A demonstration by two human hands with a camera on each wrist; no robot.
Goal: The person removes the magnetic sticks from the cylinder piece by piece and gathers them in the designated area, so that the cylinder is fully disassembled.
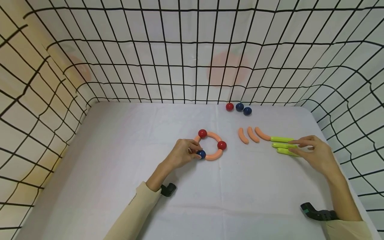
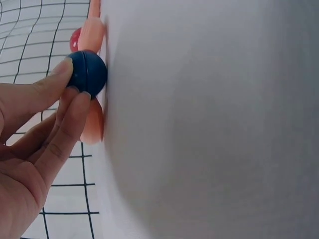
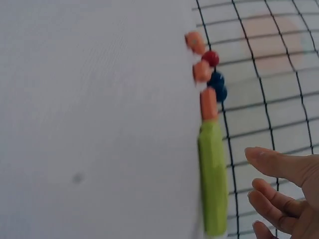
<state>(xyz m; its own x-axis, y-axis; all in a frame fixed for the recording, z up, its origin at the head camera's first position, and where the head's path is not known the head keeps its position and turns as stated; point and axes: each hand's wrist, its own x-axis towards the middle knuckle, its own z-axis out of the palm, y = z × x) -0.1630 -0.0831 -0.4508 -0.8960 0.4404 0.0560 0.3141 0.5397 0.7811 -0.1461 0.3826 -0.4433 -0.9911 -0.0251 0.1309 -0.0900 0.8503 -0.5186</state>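
My left hand [image 1: 183, 154] pinches a dark blue ball [image 2: 87, 73] between thumb and fingertips, low over the white cloth. This ball sits in a ring made of curved orange pieces [image 1: 214, 156] joined by two red balls [image 1: 222, 145]. Part of the ring's left side is covered by the fingers. At the right, my right hand [image 1: 315, 154] hovers by several yellow-green rods [image 1: 282, 145], its thumb and fingers apart; in the right wrist view the nearest rod [image 3: 213, 177] lies clear of the fingertips.
Beyond the rods lie loose curved orange pieces [image 1: 243, 136], one end to end with the farthest rod. A red ball [image 1: 229, 106] and two blue balls [image 1: 247, 111] rest near the back edge. Black wire mesh [image 1: 196, 53] encloses the white-covered table [image 1: 120, 133] at back and sides.
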